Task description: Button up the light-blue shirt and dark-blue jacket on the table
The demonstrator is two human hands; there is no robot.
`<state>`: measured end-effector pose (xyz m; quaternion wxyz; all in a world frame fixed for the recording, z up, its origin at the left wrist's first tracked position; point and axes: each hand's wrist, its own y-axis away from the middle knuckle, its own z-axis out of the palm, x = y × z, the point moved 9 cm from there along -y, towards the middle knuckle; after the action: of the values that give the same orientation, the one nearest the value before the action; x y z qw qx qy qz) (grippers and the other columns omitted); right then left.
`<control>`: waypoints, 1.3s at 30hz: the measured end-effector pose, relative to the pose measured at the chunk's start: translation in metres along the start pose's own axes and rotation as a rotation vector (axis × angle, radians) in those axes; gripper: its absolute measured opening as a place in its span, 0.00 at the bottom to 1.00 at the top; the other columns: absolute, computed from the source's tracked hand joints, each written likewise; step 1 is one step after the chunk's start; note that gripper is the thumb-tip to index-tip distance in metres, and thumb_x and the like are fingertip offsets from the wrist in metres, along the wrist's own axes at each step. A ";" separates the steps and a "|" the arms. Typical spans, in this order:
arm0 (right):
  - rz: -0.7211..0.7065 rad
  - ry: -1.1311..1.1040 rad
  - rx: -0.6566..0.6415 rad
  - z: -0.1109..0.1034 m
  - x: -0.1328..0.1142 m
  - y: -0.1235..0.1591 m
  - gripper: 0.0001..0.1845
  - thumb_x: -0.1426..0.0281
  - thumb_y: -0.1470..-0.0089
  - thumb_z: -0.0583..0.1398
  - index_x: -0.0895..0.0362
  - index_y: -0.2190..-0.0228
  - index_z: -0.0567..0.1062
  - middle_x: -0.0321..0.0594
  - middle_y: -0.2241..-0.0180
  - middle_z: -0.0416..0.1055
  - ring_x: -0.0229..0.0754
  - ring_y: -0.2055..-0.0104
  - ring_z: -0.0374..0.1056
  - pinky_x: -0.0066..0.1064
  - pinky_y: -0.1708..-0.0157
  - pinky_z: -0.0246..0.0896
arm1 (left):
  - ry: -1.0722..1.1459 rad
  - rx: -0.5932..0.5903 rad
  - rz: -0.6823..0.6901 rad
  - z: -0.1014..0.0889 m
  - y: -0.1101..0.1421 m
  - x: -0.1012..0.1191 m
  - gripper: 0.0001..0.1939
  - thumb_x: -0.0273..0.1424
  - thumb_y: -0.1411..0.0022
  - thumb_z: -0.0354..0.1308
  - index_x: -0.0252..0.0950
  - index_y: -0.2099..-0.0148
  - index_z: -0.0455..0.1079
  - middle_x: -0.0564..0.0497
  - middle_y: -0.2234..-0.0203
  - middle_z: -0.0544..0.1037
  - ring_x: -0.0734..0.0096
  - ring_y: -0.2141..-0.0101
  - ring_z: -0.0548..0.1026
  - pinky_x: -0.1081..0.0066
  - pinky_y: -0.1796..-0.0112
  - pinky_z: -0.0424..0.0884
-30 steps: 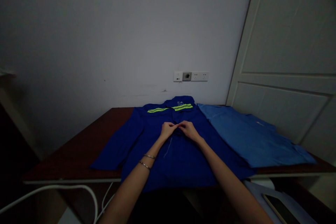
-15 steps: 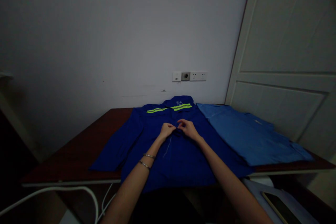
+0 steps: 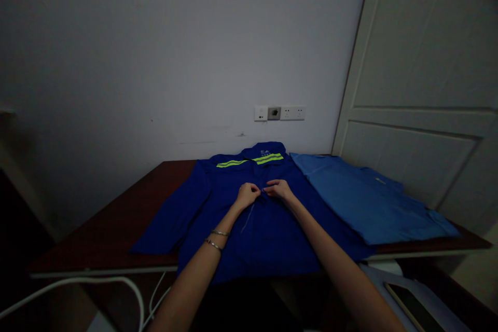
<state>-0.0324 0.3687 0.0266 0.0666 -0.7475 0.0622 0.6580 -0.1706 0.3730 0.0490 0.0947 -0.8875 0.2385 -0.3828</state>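
A dark blue work jacket lies spread front side up, with a yellow-green reflective stripe across its chest and light print near the collar. At the middle of its front opening, my left hand pinches the cloth between thumb and fingers. Just to the right, my right hand closes its fingertips on the same opening. A small pale bit shows at the right fingertips, too small to make out. From beneath my left hand a thin whitish thread runs down over the jacket.
A lighter blue garment lies to the right on the dark red table. Sockets sit on the wall behind, beside a pale door. Below the front edge are a white cable and a phone.
My right fingers have shifted slightly and straightened a little, and a pale bit now shows at their tips. My left hand stays nearly in place. The jacket lies as before.
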 end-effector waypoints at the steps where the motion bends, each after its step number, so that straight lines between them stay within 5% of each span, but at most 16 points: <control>1: 0.004 -0.007 0.000 0.000 0.000 0.001 0.15 0.81 0.66 0.64 0.60 0.73 0.68 0.34 0.85 0.68 0.36 0.82 0.67 0.26 0.79 0.65 | 0.010 0.007 0.015 -0.001 0.000 0.002 0.10 0.28 0.50 0.53 0.32 0.70 0.76 0.49 0.72 0.78 0.71 0.69 0.73 0.75 0.66 0.65; 5: -0.020 -0.004 0.002 -0.002 -0.004 0.004 0.16 0.79 0.64 0.64 0.60 0.69 0.68 0.34 0.82 0.69 0.35 0.81 0.67 0.26 0.78 0.65 | 0.095 0.053 -0.047 -0.017 0.001 0.002 0.12 0.30 0.48 0.53 0.30 0.68 0.76 0.47 0.72 0.78 0.70 0.69 0.73 0.75 0.67 0.65; 8: -0.170 0.171 0.034 -0.010 -0.019 0.015 0.13 0.78 0.62 0.62 0.60 0.69 0.70 0.36 0.75 0.72 0.35 0.77 0.67 0.26 0.75 0.64 | 0.077 0.050 -0.120 -0.038 0.004 -0.008 0.13 0.31 0.49 0.53 0.29 0.68 0.76 0.47 0.73 0.78 0.70 0.71 0.73 0.76 0.69 0.65; 12: -0.442 0.518 -0.048 0.000 -0.045 0.062 0.07 0.77 0.58 0.58 0.60 0.72 0.74 0.39 0.73 0.72 0.38 0.71 0.68 0.26 0.69 0.62 | -0.015 -0.225 -0.138 -0.049 0.021 -0.023 0.12 0.32 0.52 0.54 0.29 0.71 0.75 0.50 0.80 0.75 0.73 0.77 0.71 0.77 0.75 0.63; 19: -0.598 0.685 -0.430 0.038 -0.044 0.152 0.11 0.67 0.55 0.61 0.57 0.67 0.75 0.40 0.65 0.72 0.41 0.62 0.67 0.28 0.61 0.59 | -0.026 -0.538 -0.252 -0.049 0.074 -0.033 0.14 0.37 0.54 0.56 0.29 0.72 0.73 0.51 0.81 0.73 0.77 0.83 0.68 0.79 0.82 0.58; 24: -0.670 0.724 -0.475 0.041 -0.040 0.161 0.15 0.63 0.55 0.63 0.56 0.64 0.74 0.41 0.63 0.71 0.43 0.58 0.65 0.31 0.57 0.57 | 0.019 -0.492 -0.274 -0.047 0.083 -0.040 0.18 0.43 0.55 0.58 0.30 0.74 0.70 0.53 0.86 0.69 0.78 0.85 0.65 0.78 0.82 0.56; 29: -0.665 0.686 -0.480 0.040 -0.037 0.155 0.08 0.68 0.50 0.59 0.55 0.67 0.75 0.40 0.66 0.71 0.42 0.61 0.65 0.31 0.59 0.57 | 0.079 -0.472 -0.258 -0.047 0.090 -0.039 0.15 0.40 0.57 0.59 0.32 0.78 0.65 0.58 0.88 0.62 0.80 0.85 0.57 0.78 0.82 0.50; 35: -0.646 0.686 -0.511 0.036 -0.041 0.153 0.07 0.72 0.49 0.57 0.56 0.72 0.75 0.39 0.70 0.73 0.40 0.64 0.66 0.29 0.61 0.57 | 0.124 -0.329 -0.200 -0.065 0.100 -0.012 0.13 0.32 0.56 0.57 0.31 0.66 0.68 0.58 0.83 0.65 0.78 0.80 0.61 0.78 0.78 0.54; 39: -0.587 0.702 -0.515 0.011 -0.049 0.150 0.08 0.72 0.50 0.56 0.57 0.73 0.75 0.39 0.71 0.73 0.39 0.68 0.67 0.28 0.66 0.58 | -0.008 -0.181 -0.090 -0.084 0.109 0.019 0.14 0.29 0.53 0.56 0.32 0.61 0.69 0.55 0.77 0.69 0.74 0.74 0.66 0.77 0.73 0.60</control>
<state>-0.0770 0.2232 0.0716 0.0373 -0.9011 -0.2951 0.3156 -0.2583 0.2702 0.0812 -0.0024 -0.9037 0.2315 -0.3603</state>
